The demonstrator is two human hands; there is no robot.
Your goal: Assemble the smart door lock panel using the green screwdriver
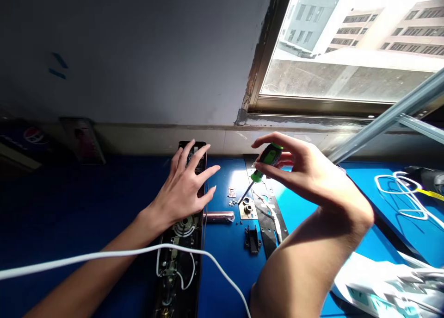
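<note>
My right hand grips a green-and-black screwdriver by its handle, shaft slanting down to the left. Its tip is close to a small pile of screws and a square metal plate with a round hub; whether it touches either, I cannot tell. Fingers spread, my left hand rests on or just over the upper part of a long, opened black device. Inside the device, a round part, white wires and small metal parts show. The hand hides some of its interior.
Beside the screws lie a pinkish metallic tube, a black plastic bracket and a long black perforated plate with wires. A white cable crosses the foreground. A phone leans at the back left. A metal bar slants along the right.
</note>
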